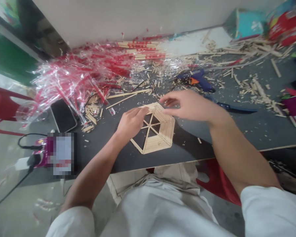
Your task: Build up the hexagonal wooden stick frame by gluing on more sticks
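From the head camera, a hexagonal stick frame (156, 130) lies flat on the dark surface (236, 128), close to its near edge and roughly midway along it. The frame is built from thin wooden sticks laid in rows around six spokes that meet at a hub. The rows on the near and right sides look filled in solidly, while the sections around the hub and on the left side are open, with the dark surface showing through, so the piece seems a good way built but not closed up.

The left hand (130, 123) rests on the frame's far-left edge, fingers curled down and pressed together on the sticks. The right hand (187, 105) hovers at the far corner of the frame, fingers loosely bent, the tips touching or just above the top rows; whether it pinches a stick I cannot tell.

Toward the far edge lie a blue glue gun (198, 80), scattered stick offcuts (256, 89) and a heap of red-printed clear wrappers (84, 74). A phone (63, 115) lies near the left edge.
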### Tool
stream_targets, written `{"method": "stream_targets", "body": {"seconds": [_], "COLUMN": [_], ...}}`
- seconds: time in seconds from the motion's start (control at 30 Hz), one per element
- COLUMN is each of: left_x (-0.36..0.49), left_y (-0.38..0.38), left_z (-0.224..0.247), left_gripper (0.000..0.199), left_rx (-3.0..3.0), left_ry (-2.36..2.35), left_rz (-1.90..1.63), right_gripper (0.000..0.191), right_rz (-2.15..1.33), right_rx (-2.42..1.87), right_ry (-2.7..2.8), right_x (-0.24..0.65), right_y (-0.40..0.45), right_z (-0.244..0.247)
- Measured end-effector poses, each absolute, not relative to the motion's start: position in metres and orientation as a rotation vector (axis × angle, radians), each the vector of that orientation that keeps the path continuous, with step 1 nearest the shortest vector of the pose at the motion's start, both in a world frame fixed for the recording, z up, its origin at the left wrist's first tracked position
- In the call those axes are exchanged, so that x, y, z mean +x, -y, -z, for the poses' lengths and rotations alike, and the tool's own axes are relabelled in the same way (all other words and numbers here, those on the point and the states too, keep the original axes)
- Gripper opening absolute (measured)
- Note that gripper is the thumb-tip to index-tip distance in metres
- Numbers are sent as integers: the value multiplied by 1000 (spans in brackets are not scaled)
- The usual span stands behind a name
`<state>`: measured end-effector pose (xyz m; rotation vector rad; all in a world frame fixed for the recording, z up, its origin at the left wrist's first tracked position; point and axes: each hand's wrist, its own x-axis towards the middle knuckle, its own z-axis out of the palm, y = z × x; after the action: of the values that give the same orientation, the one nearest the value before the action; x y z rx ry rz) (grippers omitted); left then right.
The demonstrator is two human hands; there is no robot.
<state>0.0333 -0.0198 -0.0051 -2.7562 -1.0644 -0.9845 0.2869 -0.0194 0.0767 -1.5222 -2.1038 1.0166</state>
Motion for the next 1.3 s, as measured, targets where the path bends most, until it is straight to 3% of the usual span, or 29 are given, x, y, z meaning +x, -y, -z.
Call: {"method": "stream_targets", "body": {"seconds": [0.13,0.3,0.53,0.63,0.8,0.93,0.97,1.03,1.3], "left_x": [35,36,41,42,42,41,42,42,44], "left_y": [20,22,28,27,27,26,26,27,31], "left_z": [5,4,0,-1,0,1,1,0,-7], "left_gripper": [25,28,35,33,34,33,32,31,26], "left_rx": [-2759,-2772,-2791,-2777,-2733,-2649,-2639,-2637,-2621], "left_ry": [1095,1129,1281,1287,1303,1262,1243,1220,1166], "left_rz": [1067,1075,963,951,960,999,1009,1013,1051], "right_gripper": [50,98,107,100,74,15,10,22,27], "right_rz": [-570,-404,-456,-433,-470,-591,-605,-647,-1030], "right_rx": [-1895,-2435,-2496,-2545,-2616,-2645,-2644,-2588,-1925], "right_ry": [2277,2146,2071,2038,2017,1763,1666,1605,1901], "right_x": [338,389,416,425,422,404,397,382,308], "right_y": [47,89,116,118,114,115,116,117,110], "right_z": [-79,-55,-41,-40,-50,-65,-69,-75,-73]}}
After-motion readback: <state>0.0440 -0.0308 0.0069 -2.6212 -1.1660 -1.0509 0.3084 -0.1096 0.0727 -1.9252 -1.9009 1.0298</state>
